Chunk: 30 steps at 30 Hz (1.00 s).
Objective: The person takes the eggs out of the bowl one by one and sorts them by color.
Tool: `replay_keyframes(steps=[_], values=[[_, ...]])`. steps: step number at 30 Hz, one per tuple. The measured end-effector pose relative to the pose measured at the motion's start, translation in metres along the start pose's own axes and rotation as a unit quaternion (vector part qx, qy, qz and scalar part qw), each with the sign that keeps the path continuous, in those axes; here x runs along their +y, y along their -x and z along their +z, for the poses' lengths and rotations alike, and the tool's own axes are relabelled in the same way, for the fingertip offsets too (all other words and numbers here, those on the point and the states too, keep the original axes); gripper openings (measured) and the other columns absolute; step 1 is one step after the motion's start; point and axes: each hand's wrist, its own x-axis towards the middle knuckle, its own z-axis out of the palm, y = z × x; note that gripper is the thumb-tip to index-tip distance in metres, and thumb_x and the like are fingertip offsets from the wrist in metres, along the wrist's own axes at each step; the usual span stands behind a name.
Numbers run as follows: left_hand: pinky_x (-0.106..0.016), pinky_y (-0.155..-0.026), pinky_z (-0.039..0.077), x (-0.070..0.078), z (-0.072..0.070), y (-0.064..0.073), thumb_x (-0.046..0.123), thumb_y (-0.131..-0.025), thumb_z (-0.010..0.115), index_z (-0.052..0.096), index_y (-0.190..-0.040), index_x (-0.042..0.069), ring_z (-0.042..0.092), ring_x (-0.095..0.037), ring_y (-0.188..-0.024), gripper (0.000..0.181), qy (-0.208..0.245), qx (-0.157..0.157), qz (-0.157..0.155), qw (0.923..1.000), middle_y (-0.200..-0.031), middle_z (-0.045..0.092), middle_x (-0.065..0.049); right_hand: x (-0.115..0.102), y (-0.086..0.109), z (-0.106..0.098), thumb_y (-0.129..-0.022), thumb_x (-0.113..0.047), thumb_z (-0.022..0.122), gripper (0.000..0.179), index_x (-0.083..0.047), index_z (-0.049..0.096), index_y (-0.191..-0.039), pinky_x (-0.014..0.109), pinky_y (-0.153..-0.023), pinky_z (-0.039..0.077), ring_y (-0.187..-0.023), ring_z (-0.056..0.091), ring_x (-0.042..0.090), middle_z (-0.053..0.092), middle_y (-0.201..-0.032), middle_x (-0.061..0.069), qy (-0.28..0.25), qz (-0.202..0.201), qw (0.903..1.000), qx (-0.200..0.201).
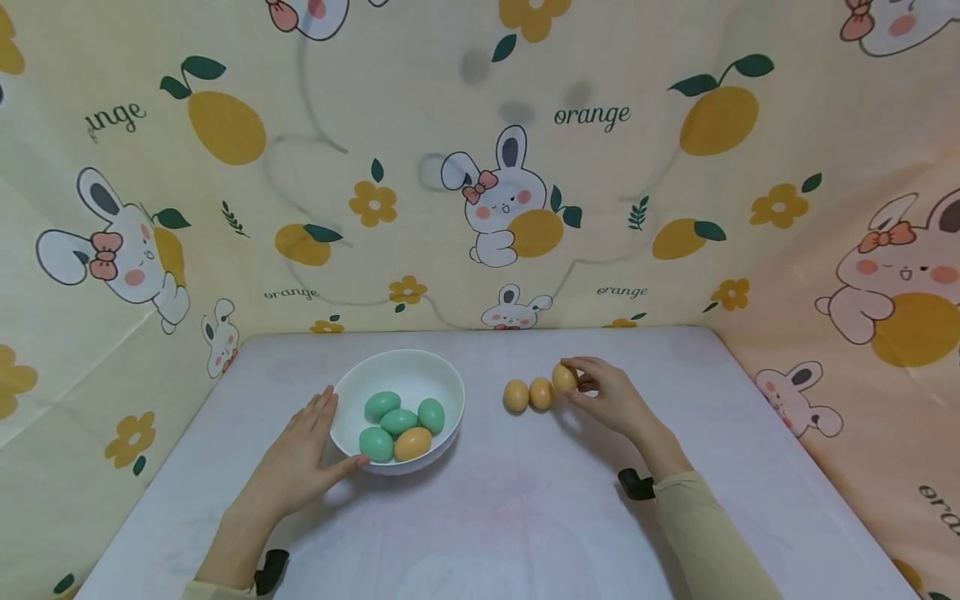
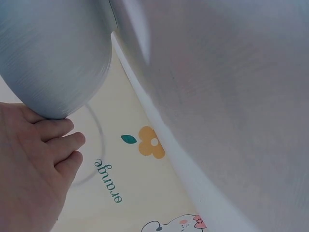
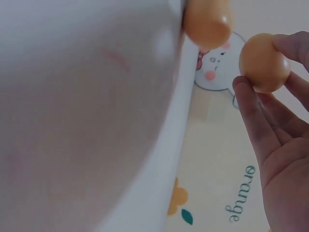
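Note:
My right hand (image 1: 611,398) pinches a yellow-orange egg (image 3: 263,62) between thumb and fingertips, at the right end of a short row. Two more eggs of that colour, a left one (image 1: 516,396) and a middle one (image 1: 541,394), stand beside it on the table. To the left is a white bowl (image 1: 397,362) holding several green eggs (image 1: 377,444) and one yellow-orange egg (image 1: 413,444). Against the bowl's left side rests my left hand (image 1: 300,458), fingers stretched along the outside and thumb at the front rim. In the left wrist view the fingers touch the bowl's outer wall.
A pale cloth covers the table (image 1: 487,533). Behind it and along both sides hangs a curtain (image 1: 450,250) printed with rabbits, oranges and flowers. A black strap (image 1: 636,484) sits at my right wrist, another strap (image 1: 272,572) at my left.

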Motion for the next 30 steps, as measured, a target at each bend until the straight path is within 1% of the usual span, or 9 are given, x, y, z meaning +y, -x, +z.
replay_keyframes(steps=[5,8,13,18,23,30], values=[[-0.061,-0.126,0.023,-0.001,0.000,0.000,0.069,-0.091,0.065,0.023,-0.160,-0.011,0.024,-0.048,-0.154,0.113,0.003,-0.003,-0.001,1.0000,-0.168,0.023,-0.028,0.007,0.002,-0.002,-0.094,-0.006,0.076,0.052,-0.003,0.060,-0.144,0.042,-0.093,0.062,-0.108,0.071,0.033,0.061,-0.142,0.020,0.005,0.027,0.9995,-0.018],[-0.061,-0.126,0.023,-0.001,0.001,0.000,0.069,-0.091,0.065,0.023,-0.160,-0.010,0.024,-0.047,-0.154,0.113,0.001,-0.003,-0.002,1.0000,-0.168,0.023,-0.028,0.010,0.002,-0.003,-0.093,-0.005,0.076,0.052,-0.002,0.061,-0.142,0.043,-0.093,0.062,-0.107,0.071,0.033,0.062,-0.139,0.021,0.009,0.034,0.9990,-0.028],[-0.061,-0.126,0.023,-0.002,0.001,0.000,0.068,-0.091,0.066,0.023,-0.160,-0.010,0.024,-0.047,-0.154,0.113,0.001,-0.003,-0.003,1.0000,-0.168,0.022,-0.027,0.014,0.001,-0.003,-0.092,-0.001,0.074,0.050,0.001,0.062,-0.141,0.047,-0.094,0.061,-0.106,0.070,0.035,0.063,-0.137,0.025,0.014,0.037,0.9980,-0.049],[-0.060,-0.126,0.023,-0.002,0.002,-0.001,0.068,-0.091,0.066,0.023,-0.160,-0.010,0.023,-0.047,-0.154,0.113,0.003,-0.001,-0.002,1.0000,-0.168,0.022,-0.027,0.018,-0.001,-0.002,-0.094,-0.006,0.075,0.049,0.002,0.061,-0.140,0.048,-0.096,0.060,-0.109,0.070,0.036,0.063,-0.137,0.025,0.018,0.046,0.9964,-0.068],[-0.060,-0.126,0.022,-0.003,0.003,-0.001,0.069,-0.090,0.066,0.022,-0.161,-0.010,0.023,-0.047,-0.155,0.114,0.002,-0.003,-0.005,1.0000,-0.169,0.022,-0.027,0.020,-0.003,0.000,-0.094,-0.005,0.075,0.049,0.004,0.061,-0.140,0.050,-0.098,0.059,-0.112,0.068,0.037,0.064,-0.136,0.025,0.020,0.048,0.9956,-0.078],[-0.060,-0.127,0.021,-0.004,0.004,-0.001,0.070,-0.090,0.066,0.021,-0.161,-0.009,0.022,-0.046,-0.155,0.115,0.005,-0.008,-0.009,0.9999,-0.169,0.021,-0.027,0.020,-0.005,0.002,-0.093,-0.005,0.074,0.048,0.004,0.062,-0.139,0.050,-0.097,0.060,-0.112,0.068,0.037,0.065,-0.134,0.025,0.026,0.047,0.9949,-0.085]])
